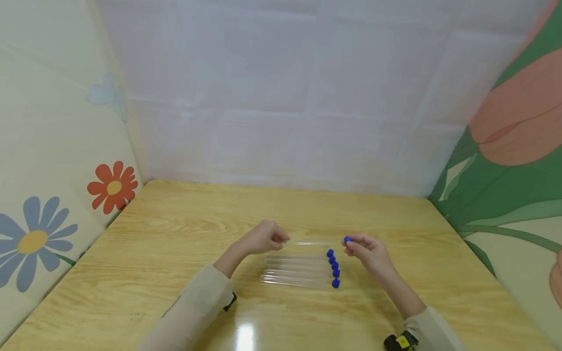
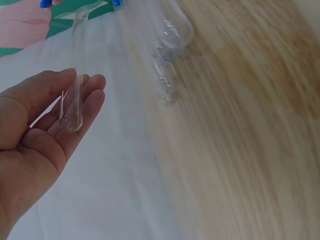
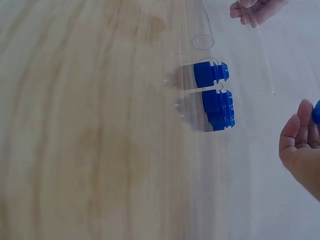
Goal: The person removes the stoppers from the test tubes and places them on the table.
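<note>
My left hand (image 1: pixel 265 237) pinches a clear test tube (image 1: pixel 309 243) between thumb and fingers near its rounded end. In the left wrist view that tube (image 2: pixel 75 95) points away from the palm, its open end toward the other hand. My right hand (image 1: pixel 369 251) holds a small blue stopper (image 1: pixel 347 240) at its fingertips, a short gap from the tube's mouth. Below both hands, several clear test tubes (image 1: pixel 295 274) lie side by side on the table. A row of blue stoppers (image 1: pixel 335 266) stands along their open ends; in the right wrist view these stoppers (image 3: pixel 215 95) show ridged sides.
The wooden table (image 1: pixel 175 243) has a pale cloth (image 1: pixel 281 97) hanging behind it. Flower-printed panels stand at the left (image 1: pixel 52 146) and right (image 1: pixel 505 161) sides. Both wrists wear black straps near beige sleeves.
</note>
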Motion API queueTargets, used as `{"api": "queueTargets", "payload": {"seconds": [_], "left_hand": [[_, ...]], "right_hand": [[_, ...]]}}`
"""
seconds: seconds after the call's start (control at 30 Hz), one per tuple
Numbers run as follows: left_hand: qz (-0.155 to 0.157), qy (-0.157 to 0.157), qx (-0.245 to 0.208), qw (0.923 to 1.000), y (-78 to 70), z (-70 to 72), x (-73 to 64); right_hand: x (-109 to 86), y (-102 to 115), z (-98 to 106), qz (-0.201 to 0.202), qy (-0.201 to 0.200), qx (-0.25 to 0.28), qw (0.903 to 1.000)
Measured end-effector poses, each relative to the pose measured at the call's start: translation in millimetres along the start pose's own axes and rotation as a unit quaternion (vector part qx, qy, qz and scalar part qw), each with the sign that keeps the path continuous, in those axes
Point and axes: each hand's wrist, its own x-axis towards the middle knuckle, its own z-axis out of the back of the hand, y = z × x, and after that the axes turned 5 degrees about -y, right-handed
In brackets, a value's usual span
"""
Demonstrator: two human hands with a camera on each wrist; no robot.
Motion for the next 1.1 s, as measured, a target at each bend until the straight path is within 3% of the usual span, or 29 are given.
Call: {"api": "queueTargets", "payload": {"seconds": [0.37,0.83,1.1], "left_hand": [[0.026,0.004,0.023,0.9994,7.9,-5.9,7.7],[-0.003,0.017,0.078,0.9968,15.2,-10.8,12.6],[0.010,0.025,0.081,0.9963,18.7,-14.2,13.9]], "right_hand": [[1.7,-0.8,-0.2,0.010,0.026,0.035,0.9990],[1.2,0.1,-1.5,0.003,0.027,0.062,0.9977],[-0.1,-1.6,-0.4,0.002,0.034,0.076,0.9965]]}}
